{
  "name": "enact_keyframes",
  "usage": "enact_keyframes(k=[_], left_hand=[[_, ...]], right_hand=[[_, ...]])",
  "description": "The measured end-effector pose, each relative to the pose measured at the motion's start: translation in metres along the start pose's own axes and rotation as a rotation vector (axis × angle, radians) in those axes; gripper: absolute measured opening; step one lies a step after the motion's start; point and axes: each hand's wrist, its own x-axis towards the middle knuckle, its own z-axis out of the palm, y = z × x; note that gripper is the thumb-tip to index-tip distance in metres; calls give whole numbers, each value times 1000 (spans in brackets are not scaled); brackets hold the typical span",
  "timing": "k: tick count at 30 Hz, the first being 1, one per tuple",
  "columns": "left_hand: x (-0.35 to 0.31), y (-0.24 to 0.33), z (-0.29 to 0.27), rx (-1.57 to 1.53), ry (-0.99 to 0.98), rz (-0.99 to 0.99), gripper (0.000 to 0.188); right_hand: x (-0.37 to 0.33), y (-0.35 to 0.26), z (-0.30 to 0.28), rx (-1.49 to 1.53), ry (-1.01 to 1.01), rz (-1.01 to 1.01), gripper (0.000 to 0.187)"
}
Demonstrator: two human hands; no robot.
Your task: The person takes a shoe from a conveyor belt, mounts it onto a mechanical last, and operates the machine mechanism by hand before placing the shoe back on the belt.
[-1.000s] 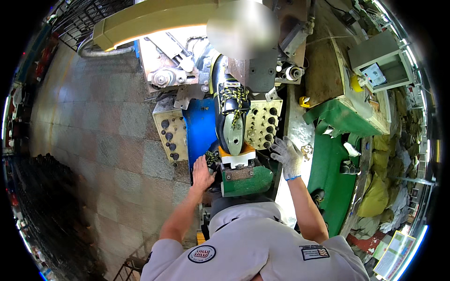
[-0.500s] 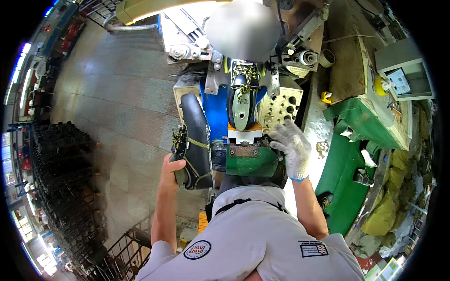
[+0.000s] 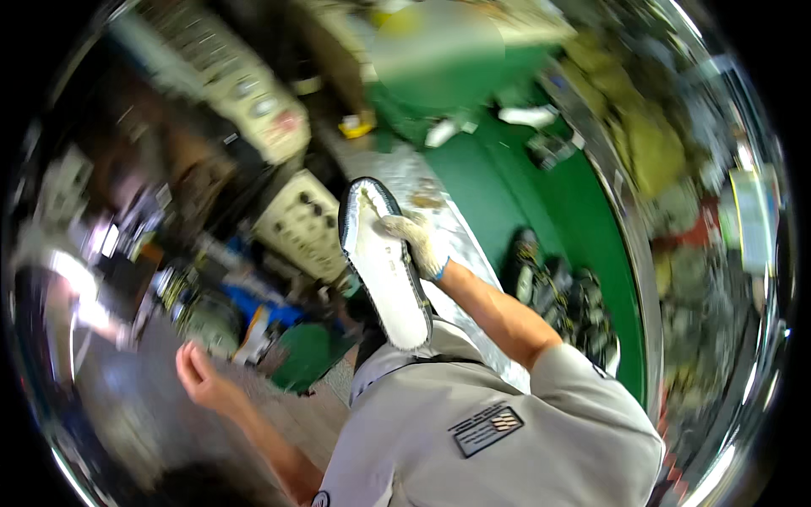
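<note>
A black shoe upper (image 3: 390, 275) is in my gloved right hand (image 3: 416, 242), its white underside turned up toward me. The glove's thumb lies across that underside, and the remaining fingers go behind the shoe's edge, where they are hidden. My bare left hand (image 3: 203, 378) is off to the left with fingers stretched out and nothing in it. Nearest to it is the machine, where a shoe (image 3: 207, 325) sits, blurred by motion. A green flap (image 3: 308, 357) hangs at the machine's front.
A cream control panel with black knobs (image 3: 300, 224) stands left of the held upper. To the right runs a green bench (image 3: 486, 190) with several dark shoes (image 3: 557, 291) on it. Its raised metal edge (image 3: 612, 198) borders a heap of olive cloth (image 3: 646, 152).
The view has swung right toward the green bench. The shoe upper has passed from my left hand to my gloved right hand and turned underside up. My left hand has let go.
</note>
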Motion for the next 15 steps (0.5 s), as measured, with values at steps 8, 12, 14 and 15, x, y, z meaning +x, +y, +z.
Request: enact_keyframes(k=[8, 12, 14, 15], left_hand=[[61, -73, 25, 492, -157, -138, 47], [44, -55, 53, 289, -218, -45, 35], [36, -53, 57, 297, -238, -79, 34], [35, -54, 55, 308, -249, -99, 33]], right_hand=[[-91, -100, -351, -877, 738, 404, 60], [-104, -78, -471, -1501, 677, 693, 83], [-93, -78, -487, -1570, 542, 827, 75], [-82, -75, -501, -1556, 566, 804, 70]])
